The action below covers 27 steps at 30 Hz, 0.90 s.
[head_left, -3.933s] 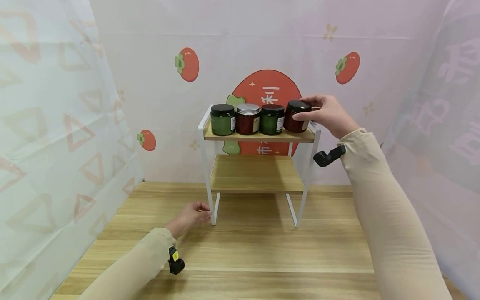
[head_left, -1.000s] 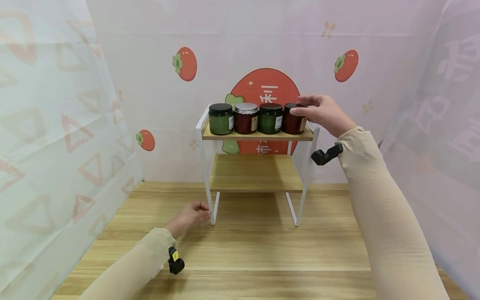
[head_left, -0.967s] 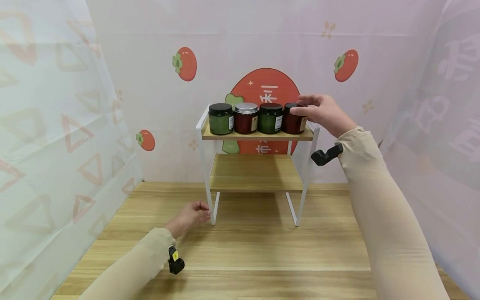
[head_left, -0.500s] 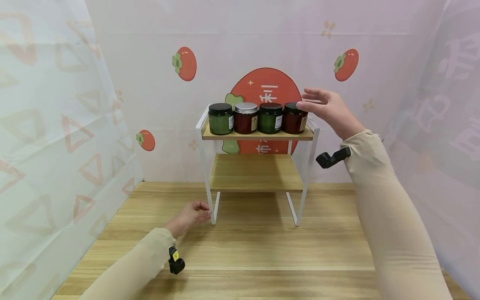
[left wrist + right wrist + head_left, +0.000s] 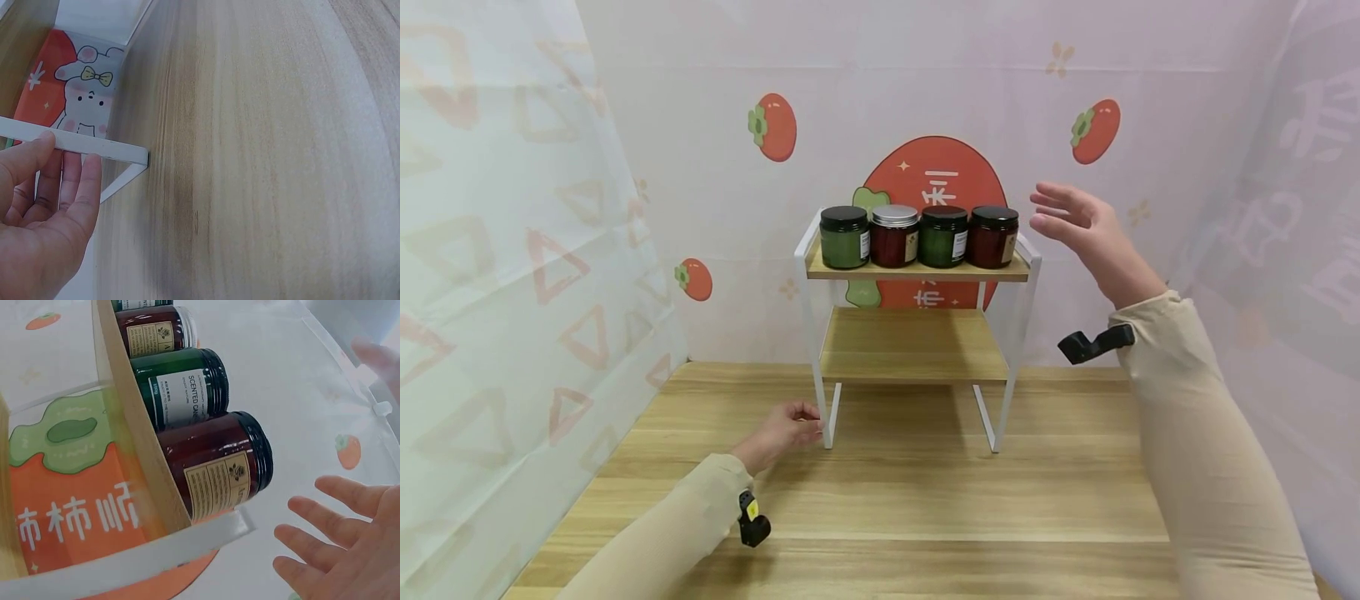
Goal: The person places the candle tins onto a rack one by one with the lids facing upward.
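Observation:
My left hand point(image 5: 781, 435) grips the lower part of the front left white leg point(image 5: 820, 387) of a small two-tier shelf; in the left wrist view thumb and fingers are around that white bar point(image 5: 119, 150). Beyond the shelf's right side, my right hand point(image 5: 1086, 229) is in the air, fingers apart and holding nothing. Closest to it is a dark red candle jar point(image 5: 991, 242) with a black lid, upright at the right end of the top board. To its left stand a green candle jar point(image 5: 942, 242), a red one with a silver lid point(image 5: 894, 239) and another green one point(image 5: 846, 242).
The lower wooden board point(image 5: 913, 342) of the shelf is in view. Shelf and hands are over a wood-grain table point(image 5: 925, 508). Printed cloth walls point(image 5: 685, 150) with persimmon pictures surround the table at the back and sides.
The right-end red jar, tilted in my right hand earlier, now stands upright in line with the others. My right hand has let go and moved off to the right. My left hand stays put.

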Tool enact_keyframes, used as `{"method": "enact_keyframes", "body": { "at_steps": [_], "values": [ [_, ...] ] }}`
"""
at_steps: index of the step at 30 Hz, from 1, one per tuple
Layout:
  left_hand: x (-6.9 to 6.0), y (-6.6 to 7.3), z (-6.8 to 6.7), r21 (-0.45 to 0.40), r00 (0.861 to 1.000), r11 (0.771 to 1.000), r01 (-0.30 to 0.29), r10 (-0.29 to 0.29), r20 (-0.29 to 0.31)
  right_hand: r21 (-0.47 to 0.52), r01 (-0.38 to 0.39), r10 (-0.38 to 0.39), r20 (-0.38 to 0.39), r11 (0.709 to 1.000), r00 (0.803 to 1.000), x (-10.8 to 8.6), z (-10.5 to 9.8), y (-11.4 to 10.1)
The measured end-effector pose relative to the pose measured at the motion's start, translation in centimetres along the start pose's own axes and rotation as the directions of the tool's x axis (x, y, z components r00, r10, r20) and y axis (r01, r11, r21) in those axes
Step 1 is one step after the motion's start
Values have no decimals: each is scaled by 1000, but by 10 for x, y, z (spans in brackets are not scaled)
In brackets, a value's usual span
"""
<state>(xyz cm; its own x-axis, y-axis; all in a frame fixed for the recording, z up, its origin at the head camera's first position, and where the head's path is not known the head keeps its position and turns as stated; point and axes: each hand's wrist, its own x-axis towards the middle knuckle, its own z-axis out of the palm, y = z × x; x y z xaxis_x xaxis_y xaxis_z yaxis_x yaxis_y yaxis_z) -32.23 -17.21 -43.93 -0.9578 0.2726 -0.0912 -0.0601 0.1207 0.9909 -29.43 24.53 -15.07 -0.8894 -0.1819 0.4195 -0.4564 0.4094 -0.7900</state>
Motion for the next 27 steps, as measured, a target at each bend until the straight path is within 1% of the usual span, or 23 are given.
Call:
{"method": "enact_keyframes", "body": {
  "at_steps": [2,8,12,18,21,24,26,27],
  "values": [
    [1,-1,0,-2,1000,1000,1,-1,-6,-10,3,-3,-7,1000,1000,-4,-2,3],
    [2,-2,0,-4,1000,1000,-30,30,-11,-21,24,-24,-20,1000,999,-14,-3,11],
    [1,-2,-1,-4,999,999,-34,34,-17,-51,32,-34,-31,998,999,-21,-1,17],
    [-1,-1,0,-4,999,999,-39,38,-23,-53,57,-59,-25,997,998,-30,4,28],
    [-3,1,-2,34,998,998,-55,56,-15,-63,59,-60,-18,996,998,-35,6,37],
    [-5,5,-7,104,997,991,-82,83,1,-83,51,-52,-14,995,999,-42,6,48],
    [-6,10,-13,167,994,980,-107,107,8,-96,46,-47,-11,994,999,-46,5,56],
    [-8,14,-17,207,992,970,-124,123,15,-112,37,-39,-11,993,999,-48,5,60]
  ]
}}
